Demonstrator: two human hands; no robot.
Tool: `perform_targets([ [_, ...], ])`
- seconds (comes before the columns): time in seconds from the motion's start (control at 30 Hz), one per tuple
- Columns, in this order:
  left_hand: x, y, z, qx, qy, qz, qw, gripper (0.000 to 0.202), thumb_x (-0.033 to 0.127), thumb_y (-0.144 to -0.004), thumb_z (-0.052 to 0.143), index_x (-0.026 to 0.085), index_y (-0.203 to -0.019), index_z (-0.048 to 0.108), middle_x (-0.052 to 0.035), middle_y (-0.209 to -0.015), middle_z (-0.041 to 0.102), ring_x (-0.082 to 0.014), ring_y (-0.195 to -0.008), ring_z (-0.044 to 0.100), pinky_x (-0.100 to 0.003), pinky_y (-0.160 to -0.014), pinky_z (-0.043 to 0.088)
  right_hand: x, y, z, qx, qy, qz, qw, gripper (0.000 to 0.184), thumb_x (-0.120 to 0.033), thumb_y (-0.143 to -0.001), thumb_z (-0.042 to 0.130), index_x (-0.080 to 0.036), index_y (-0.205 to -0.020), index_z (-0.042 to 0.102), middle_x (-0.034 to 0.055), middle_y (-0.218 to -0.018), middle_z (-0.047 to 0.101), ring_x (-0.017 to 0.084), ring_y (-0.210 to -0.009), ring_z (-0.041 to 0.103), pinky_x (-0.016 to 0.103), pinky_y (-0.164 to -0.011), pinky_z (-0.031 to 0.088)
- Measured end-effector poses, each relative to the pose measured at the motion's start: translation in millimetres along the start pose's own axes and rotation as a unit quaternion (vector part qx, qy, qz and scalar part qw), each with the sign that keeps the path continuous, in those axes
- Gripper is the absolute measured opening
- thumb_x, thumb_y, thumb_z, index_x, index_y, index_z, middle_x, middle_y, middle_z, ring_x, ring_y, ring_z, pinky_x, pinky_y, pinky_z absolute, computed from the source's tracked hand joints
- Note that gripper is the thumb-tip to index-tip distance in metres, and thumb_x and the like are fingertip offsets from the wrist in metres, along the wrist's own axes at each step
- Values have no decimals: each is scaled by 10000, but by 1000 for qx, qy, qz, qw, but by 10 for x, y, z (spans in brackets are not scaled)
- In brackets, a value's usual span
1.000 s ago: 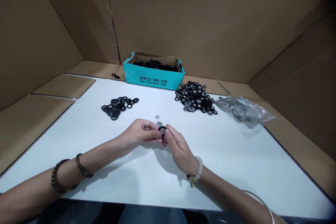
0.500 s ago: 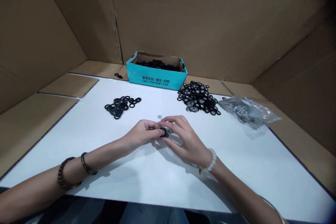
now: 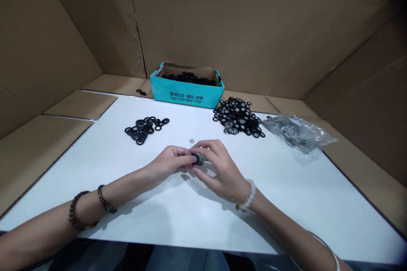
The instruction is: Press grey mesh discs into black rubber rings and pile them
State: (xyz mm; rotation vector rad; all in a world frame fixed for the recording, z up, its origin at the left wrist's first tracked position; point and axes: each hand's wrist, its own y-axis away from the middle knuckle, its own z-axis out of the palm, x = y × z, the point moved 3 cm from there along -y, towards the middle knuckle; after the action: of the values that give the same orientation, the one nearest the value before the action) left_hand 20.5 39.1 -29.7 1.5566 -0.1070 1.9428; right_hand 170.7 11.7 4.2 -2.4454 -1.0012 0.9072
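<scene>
Okay, both hands are at the middle of the table (image 3: 302,203), close together. The left hand (image 3: 171,161) has a clenched pinch grip on a black ring (image 3: 196,159), fingertips closed on its edge. The right hand (image 3: 222,169) curves over from the other side, with its fingers (image 3: 206,146) on top and its thumb below, and its grip closes on the same ring. The ring sits between the two hands, just above the table, and is mostly covered by fingers. A grey bit shows right beside it, too small to tell what it is.

Left wrist has two dark bead bracelets (image 3: 79,209) (image 3: 105,200). Right wrist has a white bead bracelet (image 3: 249,196), and a thin bangle (image 3: 324,250) sits further up that forearm. A small grey disc (image 3: 191,141) lies flat on the table just past the hands.

Farther out, a loose pile of black rings (image 3: 143,130) lies left of center. A bigger pile of rings with grey mesh centers (image 3: 237,117) lies right of center. Beside that pile is a clear plastic bag (image 3: 295,133) with grey and black pieces inside. At the back edge is a teal box (image 3: 186,95) holding more black rings (image 3: 187,78). Cardboard walls (image 3: 254,29) surround everything.
</scene>
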Motion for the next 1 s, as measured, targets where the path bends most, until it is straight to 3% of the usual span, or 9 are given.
perform_targets([
  [0.27, -81, -49, 7, 14, -45, 2, 999, 232, 337, -670, 709, 113, -700, 656, -29, -662, 634, -124, -631, 556, -265, -657, 407, -13, -24, 79, 61, 38, 26, 997, 121, -264, -816, 618, -186, -859, 537, 87, -925, 584, 235, -882, 513, 375, -728, 427],
  [0.33, 28, -91, -51, 32, -80, 30, 996, 294, 387, -666, 708, 123, -773, 634, -49, -729, 651, -142, -659, 579, -278, -661, 423, 58, -62, 54, 67, 49, 28, 996, 122, -277, -817, 617, -186, -856, 544, 89, -917, 589, 239, -878, 516, 381, -735, 420],
  [0.4, 267, -122, -252, 88, -159, 93, 979, 445, 431, -652, 713, 161, -982, 583, -81, -902, 663, -166, -733, 601, -294, -673, 444, 235, -94, -51, 93, 58, 42, 993, 122, -279, -822, 608, -190, -892, 563, 88, -920, 591, 245, -892, 517, 396, -770, 414],
  [0.43, 429, -120, -411, 134, -220, 144, 956, 541, 438, -629, 727, 177, -1065, 543, -103, -1038, 638, -182, -812, 603, -301, -700, 455, 368, -97, -134, 123, 75, 62, 988, 125, -269, -834, 585, -187, -928, 576, 98, -945, 587, 256, -924, 512, 410, -799, 407],
  [0.5, 741, -78, -808, 237, -366, 200, 877, 557, 490, -656, 683, 185, -1094, 524, -123, -1177, 582, -221, -934, 582, -314, -739, 458, 690, -70, -306, 163, 136, 116, 970, 169, -265, -854, 529, -190, -985, 604, 112, -990, 575, 278, -962, 495, 436, -821, 390],
  [0.57, 948, -19, -1230, 313, -508, 161, 786, 472, 513, -673, 657, 188, -1008, 586, -112, -1141, 612, -248, -958, 569, -330, -789, 440, 1036, 3, -434, 166, 211, 188, 945, 237, -272, -855, 493, -201, -1037, 627, 126, -1043, 557, 298, -988, 472, 448, -815, 384],
  [0.63, 1006, 17, -1568, 312, -575, 76, 752, 477, 528, -635, 675, 185, -963, 626, -111, -1078, 645, -251, -874, 595, -322, -752, 440, 1317, 92, -483, 132, 273, 234, 924, 269, -264, -837, 488, -205, -1043, 651, 137, -1138, 527, 321, -1039, 448, 462, -818, 379],
  [0.73, 944, 12, -1762, 258, -610, 39, 748, 549, 535, -567, 704, 195, -995, 659, -97, -1014, 670, -258, -844, 613, -289, -707, 437, 1541, 197, -437, 63, 312, 271, 908, 292, -255, -830, 476, -219, -1049, 665, 144, -1197, 514, 342, -1074, 434, 494, -808, 387],
  [1.0, 789, -88, -1607, 234, -589, 58, 772, 348, 414, -582, 674, 197, -852, 703, -62, -874, 686, -211, -727, 612, -263, -668, 443, 1399, 179, -342, 51, 332, 251, 908, 364, -339, -860, 459, -182, -1148, 616, 162, -1237, 496, 339, -1109, 437, 489, -834, 393],
])
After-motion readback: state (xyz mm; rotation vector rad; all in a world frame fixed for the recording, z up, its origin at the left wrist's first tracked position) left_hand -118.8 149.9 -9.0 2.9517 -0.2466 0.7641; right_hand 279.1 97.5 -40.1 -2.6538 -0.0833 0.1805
